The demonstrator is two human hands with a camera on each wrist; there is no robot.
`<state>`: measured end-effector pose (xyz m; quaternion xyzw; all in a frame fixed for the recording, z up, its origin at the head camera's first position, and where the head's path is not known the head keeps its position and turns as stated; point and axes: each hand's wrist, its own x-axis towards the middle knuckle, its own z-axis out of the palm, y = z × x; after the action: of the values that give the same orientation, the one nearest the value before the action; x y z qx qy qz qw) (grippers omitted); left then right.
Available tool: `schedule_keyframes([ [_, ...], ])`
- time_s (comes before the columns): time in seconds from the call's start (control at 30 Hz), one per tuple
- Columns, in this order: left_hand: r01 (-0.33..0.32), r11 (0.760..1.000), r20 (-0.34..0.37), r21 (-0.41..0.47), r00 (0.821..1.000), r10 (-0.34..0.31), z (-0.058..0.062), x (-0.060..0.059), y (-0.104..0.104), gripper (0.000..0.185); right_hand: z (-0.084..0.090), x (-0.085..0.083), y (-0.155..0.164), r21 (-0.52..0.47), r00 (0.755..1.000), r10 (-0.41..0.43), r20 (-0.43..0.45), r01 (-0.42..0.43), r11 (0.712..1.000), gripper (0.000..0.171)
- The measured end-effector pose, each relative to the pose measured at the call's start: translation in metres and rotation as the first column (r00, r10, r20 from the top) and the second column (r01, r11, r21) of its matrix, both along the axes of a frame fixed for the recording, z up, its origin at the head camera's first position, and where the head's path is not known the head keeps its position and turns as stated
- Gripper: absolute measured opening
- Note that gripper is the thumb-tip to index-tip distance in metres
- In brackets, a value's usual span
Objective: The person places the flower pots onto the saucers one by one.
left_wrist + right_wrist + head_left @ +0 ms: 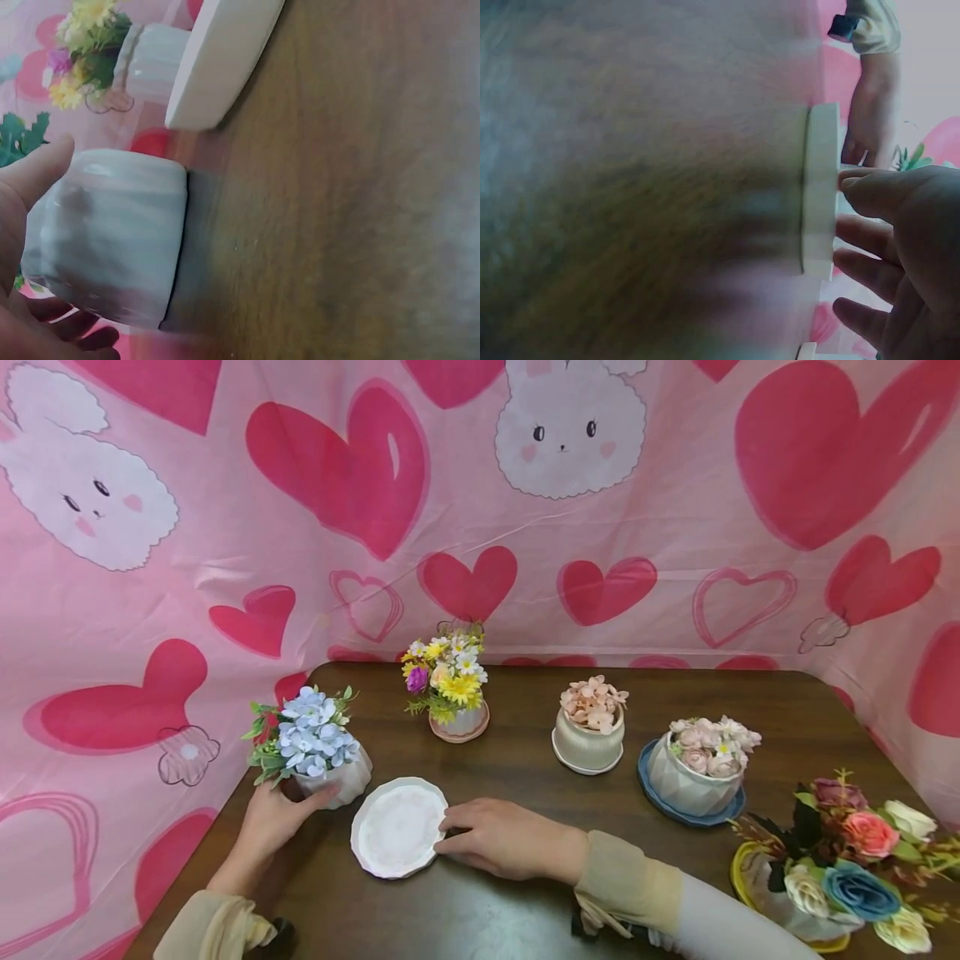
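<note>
Gripping white pot (pixel 339 779), touching saucer (pixel 397 827)

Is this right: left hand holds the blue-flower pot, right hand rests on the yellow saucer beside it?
Not quite: the saucer under the right hand is white, not yellow, as the head view shows. The left hand does hold the blue-flower pot.

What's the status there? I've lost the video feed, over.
Left hand holds white pot of blue flowers, standing on table. Right hand fingertips touching rim of empty white saucer. Nothing between pot and saucer.
</note>
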<state>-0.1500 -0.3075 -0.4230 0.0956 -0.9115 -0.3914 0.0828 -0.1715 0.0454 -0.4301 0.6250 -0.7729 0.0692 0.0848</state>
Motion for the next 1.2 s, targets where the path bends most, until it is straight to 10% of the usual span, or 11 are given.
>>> schedule_keyframes([
  [0.37, -0.032, 0.977, 0.069, 0.209, 0.997, 0.018, -0.006, -0.015, -0.001, 0.104, 0.0, 0.005, 0.017, -0.017, 1.0, -0.021, 0.015, 0.022, 1.0, 0.027],
  [1.2, -0.018, 0.968, -0.016, 0.249, 1.0, 0.022, -0.012, -0.026, 0.004, 0.104, -0.002, 0.013, 0.07, -0.086, 0.988, -0.112, 0.106, 0.121, 0.989, 0.031],
])
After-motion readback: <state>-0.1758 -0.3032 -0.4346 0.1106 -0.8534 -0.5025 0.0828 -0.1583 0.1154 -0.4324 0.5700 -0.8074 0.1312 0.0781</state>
